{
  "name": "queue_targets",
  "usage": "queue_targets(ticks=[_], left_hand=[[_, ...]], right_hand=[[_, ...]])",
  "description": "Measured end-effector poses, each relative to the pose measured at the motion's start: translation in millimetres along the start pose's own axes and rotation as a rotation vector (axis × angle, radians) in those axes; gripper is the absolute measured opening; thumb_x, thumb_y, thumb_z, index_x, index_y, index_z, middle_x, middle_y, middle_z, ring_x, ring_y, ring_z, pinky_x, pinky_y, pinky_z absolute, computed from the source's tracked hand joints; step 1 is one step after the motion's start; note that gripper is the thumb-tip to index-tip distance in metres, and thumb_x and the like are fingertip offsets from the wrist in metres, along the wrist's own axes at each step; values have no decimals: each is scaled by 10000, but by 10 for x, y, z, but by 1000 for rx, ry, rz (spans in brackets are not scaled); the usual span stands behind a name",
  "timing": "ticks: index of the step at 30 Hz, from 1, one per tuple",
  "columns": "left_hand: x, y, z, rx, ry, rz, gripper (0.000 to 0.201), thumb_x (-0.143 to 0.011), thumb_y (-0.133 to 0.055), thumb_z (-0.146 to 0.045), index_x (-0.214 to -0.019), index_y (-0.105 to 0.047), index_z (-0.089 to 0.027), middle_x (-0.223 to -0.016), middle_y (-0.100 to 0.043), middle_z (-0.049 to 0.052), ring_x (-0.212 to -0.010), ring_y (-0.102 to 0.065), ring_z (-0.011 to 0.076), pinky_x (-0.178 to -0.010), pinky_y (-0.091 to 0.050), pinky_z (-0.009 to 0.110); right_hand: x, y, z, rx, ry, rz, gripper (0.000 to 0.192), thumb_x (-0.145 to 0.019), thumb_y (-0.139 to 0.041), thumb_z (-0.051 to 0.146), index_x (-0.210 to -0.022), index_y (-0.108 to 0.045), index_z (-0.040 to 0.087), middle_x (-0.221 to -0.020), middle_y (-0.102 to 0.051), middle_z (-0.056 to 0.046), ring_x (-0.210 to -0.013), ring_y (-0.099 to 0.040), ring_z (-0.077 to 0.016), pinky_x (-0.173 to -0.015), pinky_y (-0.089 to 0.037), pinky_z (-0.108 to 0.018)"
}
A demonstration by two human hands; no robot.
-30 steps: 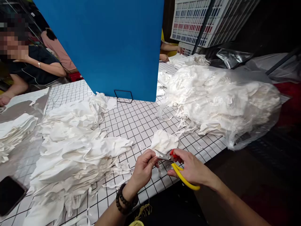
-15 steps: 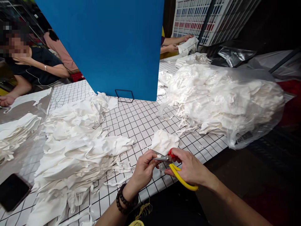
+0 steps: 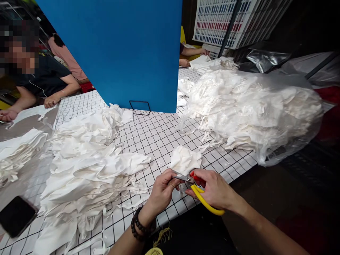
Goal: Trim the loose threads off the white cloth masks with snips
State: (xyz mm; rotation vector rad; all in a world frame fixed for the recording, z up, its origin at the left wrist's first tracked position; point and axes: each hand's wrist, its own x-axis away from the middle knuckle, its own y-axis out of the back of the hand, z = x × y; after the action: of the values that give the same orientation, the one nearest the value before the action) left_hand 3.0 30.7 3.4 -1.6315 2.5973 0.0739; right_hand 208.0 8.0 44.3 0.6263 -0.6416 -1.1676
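Head-cam view down onto a work table (image 3: 159, 138) w/ a white top ruled in a black grid; the person's two bare hands meet at its near edge, just right of centre. Right hand (image 3: 216, 189) is closed around the yellow and red handles of a pair of scissors (image 3: 198, 187); short metal blades point left toward the other hand. Left hand (image 3: 162, 189), w/ a dark bead bracelet (image 3: 139, 226) at the wrist, pinches a small white fabric piece (image 3: 184, 161) between thumb and fingertips right at the blade tips; the piece bunches up on the table just behind both hands; can't tell if the blades are touching the fabric. The two hands are close together, nearly touching.

Left half of the table: a big loose heap of white fabric pieces (image 3: 87, 159) w/ strips trailing toward the near edge; a black phone (image 3: 16, 216) lies at the near left corner. Right side: a clear plastic bag (image 3: 255, 109) stuffed w/ more white pieces, reaching to the right edge. At the far edge, centre, a tall blue board (image 3: 119, 49) stands upright on a wire stand. Beyond the far left corner a person in a dark top (image 3: 45, 76) leans on the table; another person's forearms (image 3: 190, 55) show past the board, far right.
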Motion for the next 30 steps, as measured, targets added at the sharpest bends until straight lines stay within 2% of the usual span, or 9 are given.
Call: queue_targets(ticks=[12, 18, 22, 25, 28, 30], left_hand=[[7, 50, -2, 12, 56, 23, 198, -929, -560, -278, -847, -699, -164, -802, -573, 39, -678, -566, 125, -631, -480, 248], [-6, 47, 5, 98, 68, 9, 203, -919, -572, -278, -825, -702, -154, -804, -572, 43, -691, -574, 136, -640, -478, 258], [-14, 103, 1, 151, 45, -21, 210, -921, -561, -280, -800, -679, -154, -786, -571, 41, -728, -577, 157, -710, -462, 286], [28, 249, 5, 116, 8, -86, 216, -922, -551, -285, -788, -667, -162, -784, -570, 42, -773, -548, 167, -762, -418, 287], [117, 427, 60, 105, 6, -157, 228, -922, -538, -312, -784, -652, -171, -779, -558, 38, -776, -521, 172, -756, -390, 282], [183, 518, 116, 81, 32, -185, 237, -918, -534, -327, -772, -640, -174, -773, -554, 36, -774, -520, 178, -748, -385, 284]], right_hand=[[-16, 4, -27, 71, 27, -32, 367, -709, -707, 549, -723, -554, 216, -653, -579, 35, -569, -484, -119, -524, -303, -227], [-43, -113, -41, -10, 45, -74, 357, -715, -719, 476, -631, -517, 193, -565, -501, 49, -513, -415, -97, -496, -281, -229], [-90, -140, -260, -324, -22, -65, 330, -718, -734, 432, -650, -517, 193, -566, -458, 58, -515, -399, -95, -482, -309, -222], [-174, -70, -566, -540, -146, -173, 291, -744, -717, 426, -736, -545, 192, -680, -567, 25, -600, -515, -125, -559, -422, -242], [-280, -24, -813, -530, -257, -278, 282, -731, -721, 402, -865, -592, 189, -871, -670, -39, -752, -620, -177, -677, -493, -289], [-352, -63, -871, -462, -252, -253, 284, -758, -682, 372, -962, -599, 193, -934, -683, -51, -801, -643, -185, -703, -509, -295]])
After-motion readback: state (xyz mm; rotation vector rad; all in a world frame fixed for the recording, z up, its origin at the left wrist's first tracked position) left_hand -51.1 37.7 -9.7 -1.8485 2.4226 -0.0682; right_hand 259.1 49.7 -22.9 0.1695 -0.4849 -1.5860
